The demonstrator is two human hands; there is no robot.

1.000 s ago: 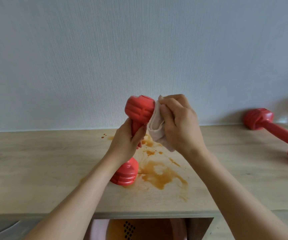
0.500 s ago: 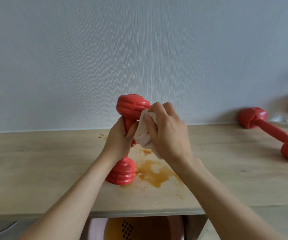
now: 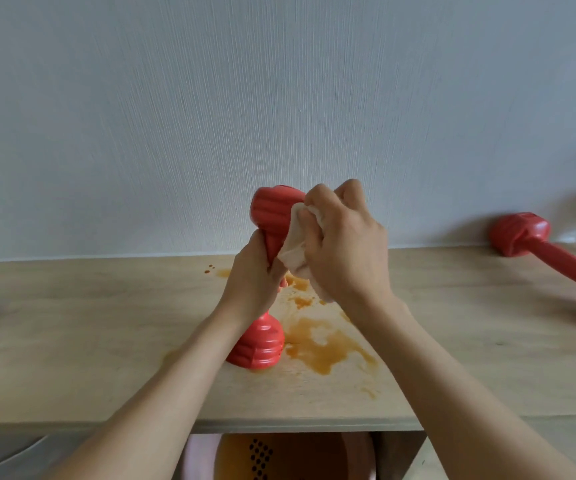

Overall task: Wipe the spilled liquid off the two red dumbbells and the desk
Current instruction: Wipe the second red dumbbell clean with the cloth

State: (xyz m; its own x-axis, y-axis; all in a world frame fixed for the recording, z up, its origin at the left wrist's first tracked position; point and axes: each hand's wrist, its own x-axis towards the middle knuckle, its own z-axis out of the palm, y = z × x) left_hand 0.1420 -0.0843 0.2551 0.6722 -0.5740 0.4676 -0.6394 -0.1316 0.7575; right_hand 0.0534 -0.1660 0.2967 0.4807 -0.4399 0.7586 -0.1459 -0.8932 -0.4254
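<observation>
Left hand (image 3: 250,278) fingers wrapped on the handle of the upright red dumbbell (image 3: 266,282), its lower head standing on the wooden surface (image 3: 106,341). Right hand (image 3: 345,251) fingers bunched tight on a white cloth (image 3: 295,244), pressed against the dumbbell's upper head and neck. Orange spill (image 3: 324,344) on the surface just right of the dumbbell's base, smaller drops behind it. Second red dumbbell (image 3: 553,265) lies on its side well right of the spill, near the wall.
</observation>
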